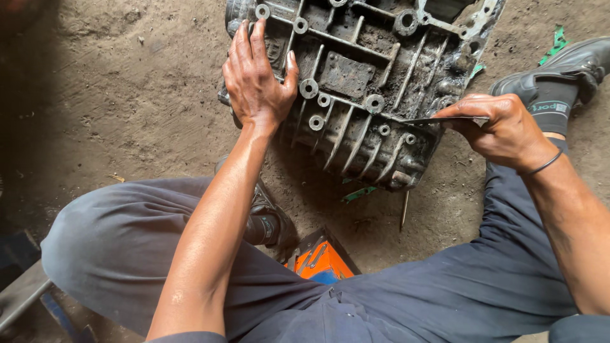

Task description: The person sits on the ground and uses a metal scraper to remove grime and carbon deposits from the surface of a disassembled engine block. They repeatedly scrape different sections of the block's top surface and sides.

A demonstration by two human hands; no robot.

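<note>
A grimy cast-metal engine housing (362,82), ribbed and studded with round bosses, lies open side up on the dirt floor (127,108) between the person's spread legs. The left hand (257,79) rests flat on the housing's near-left edge, fingers (244,41) spread and gripping nothing. At the housing's right edge, the right hand (502,127) pinches a thin flat metal blade (445,119), its tip touching the rim. A black shoe (559,67) sits right of the housing; an orange object (318,260) lies below it.

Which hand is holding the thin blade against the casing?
The right hand pinches the thin metal blade at the grimy ribbed casing's edge; the left hand only presses flat on it.
</note>
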